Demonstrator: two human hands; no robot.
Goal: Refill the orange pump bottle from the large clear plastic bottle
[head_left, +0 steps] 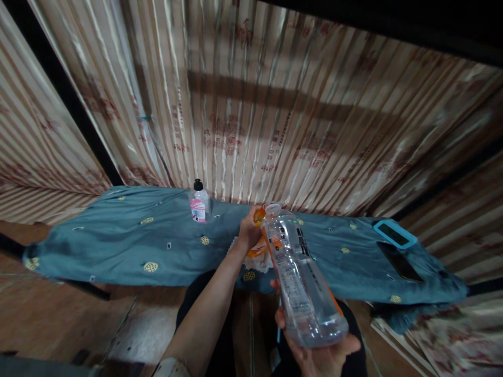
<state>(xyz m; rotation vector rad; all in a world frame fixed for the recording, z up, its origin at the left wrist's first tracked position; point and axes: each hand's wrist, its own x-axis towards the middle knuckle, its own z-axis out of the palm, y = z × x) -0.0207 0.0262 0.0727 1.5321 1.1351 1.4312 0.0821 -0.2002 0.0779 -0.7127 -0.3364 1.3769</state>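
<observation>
My right hand [320, 351] cups the base of a clear plastic bottle [298, 277] with an orange label, tilted so its neck points away from me. My left hand [249, 230] is closed on the orange cap [258, 214] at the bottle's mouth. Under the bottle's neck, on the teal cloth [118, 246], lies a white and orange item [259, 254], partly hidden by my hand and the bottle.
A small clear bottle with a black cap and pink label [199, 203] stands at the back of the teal-covered surface. Two phones, one in a blue case [394, 233] and one dark [400, 261], lie at the right. Striped curtains [275, 104] hang behind.
</observation>
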